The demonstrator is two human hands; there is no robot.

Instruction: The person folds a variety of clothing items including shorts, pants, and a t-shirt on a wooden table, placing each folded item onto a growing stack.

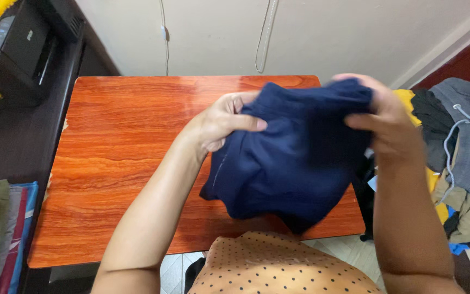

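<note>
A dark navy garment (295, 158) hangs bunched over the right half of a glossy reddish wooden table (121, 163). My left hand (221, 122) grips its upper left edge, thumb lying across the fabric. My right hand (387, 122) clutches the upper right edge, fingers curled into the cloth. The garment's lower part rests on the table near its front edge. Both forearms reach in from the bottom of the view.
A heap of clothes (458, 158), grey, yellow, black and olive, lies to the right of the table. Folded fabrics (1, 228) are stacked at the lower left. A black printer (17, 49) sits on dark furniture at the upper left. Two cords (265, 32) hang down the pale wall.
</note>
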